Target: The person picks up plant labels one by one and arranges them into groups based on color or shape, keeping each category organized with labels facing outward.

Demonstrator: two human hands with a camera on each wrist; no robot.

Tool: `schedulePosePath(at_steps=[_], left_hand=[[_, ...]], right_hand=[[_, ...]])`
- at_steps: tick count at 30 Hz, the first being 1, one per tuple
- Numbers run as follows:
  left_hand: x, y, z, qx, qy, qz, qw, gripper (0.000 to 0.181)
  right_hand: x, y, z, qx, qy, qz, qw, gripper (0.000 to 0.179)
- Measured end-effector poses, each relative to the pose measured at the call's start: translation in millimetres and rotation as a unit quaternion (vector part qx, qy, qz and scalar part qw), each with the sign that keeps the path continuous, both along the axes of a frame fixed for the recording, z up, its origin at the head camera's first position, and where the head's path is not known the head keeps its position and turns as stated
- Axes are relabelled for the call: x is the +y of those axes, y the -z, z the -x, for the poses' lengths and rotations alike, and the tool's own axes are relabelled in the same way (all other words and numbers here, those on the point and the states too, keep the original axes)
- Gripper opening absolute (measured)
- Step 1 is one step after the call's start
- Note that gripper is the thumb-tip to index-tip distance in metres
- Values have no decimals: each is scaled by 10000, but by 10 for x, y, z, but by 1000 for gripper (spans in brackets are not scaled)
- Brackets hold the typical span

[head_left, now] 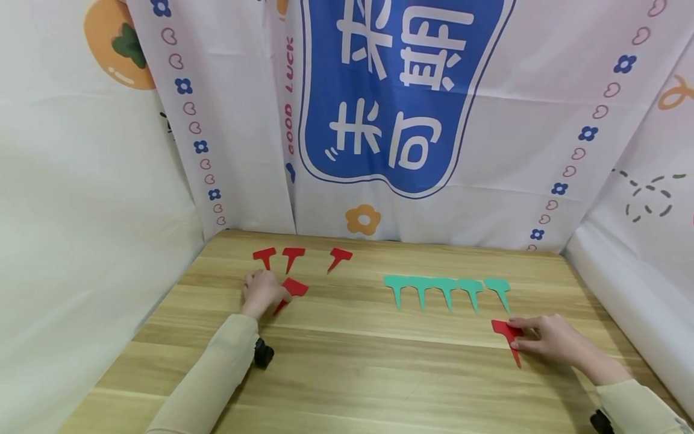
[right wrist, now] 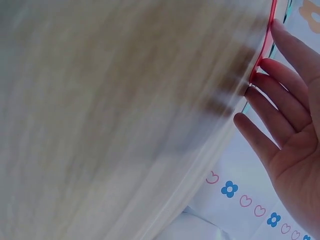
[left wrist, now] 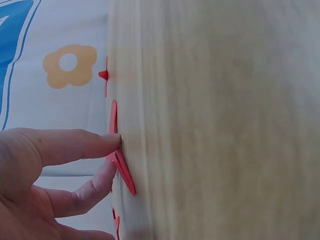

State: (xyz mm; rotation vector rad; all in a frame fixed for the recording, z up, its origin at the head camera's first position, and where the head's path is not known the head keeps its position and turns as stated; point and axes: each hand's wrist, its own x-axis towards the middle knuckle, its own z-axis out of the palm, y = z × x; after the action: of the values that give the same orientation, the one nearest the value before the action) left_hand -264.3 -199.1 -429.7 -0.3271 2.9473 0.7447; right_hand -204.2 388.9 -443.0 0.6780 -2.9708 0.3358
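Observation:
My left hand [head_left: 262, 293] pinches a red T-shaped plant label [head_left: 294, 287] between thumb and finger at the left of the table. In the left wrist view the same label [left wrist: 125, 172] shows almost edge-on, with fingertips on it. On the right, my right hand [head_left: 555, 340] holds another red T-shaped plant label [head_left: 504, 329] by its head and upper stem, its point toward the front. From the right wrist this label [right wrist: 267, 37] appears as a thin red strip at the thumb and fingertips.
Three red labels lie behind my left hand, the rightmost red label [head_left: 340, 254] set apart. Several green T-shaped labels [head_left: 420, 283] form a row right of centre, stems toward me. A printed curtain [head_left: 249, 199] borders the wooden table [head_left: 379, 386] at the back.

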Motion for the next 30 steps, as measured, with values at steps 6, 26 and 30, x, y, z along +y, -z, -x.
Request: schedulePosePath(at_steps=[6, 26, 30], left_hand=[[-27, 15, 8, -91, 15, -7, 10000, 30], [-33, -22, -8, 132, 213, -321, 9992, 21], [1, -44, -26, 245, 330, -367, 9985, 19]], right_hand=[[-13, 1, 4, 40, -30, -12, 10000, 49], [-21, 0, -5, 32, -46, 99, 9999, 47], [-12, -1, -13, 82, -51, 112, 9999, 47]])
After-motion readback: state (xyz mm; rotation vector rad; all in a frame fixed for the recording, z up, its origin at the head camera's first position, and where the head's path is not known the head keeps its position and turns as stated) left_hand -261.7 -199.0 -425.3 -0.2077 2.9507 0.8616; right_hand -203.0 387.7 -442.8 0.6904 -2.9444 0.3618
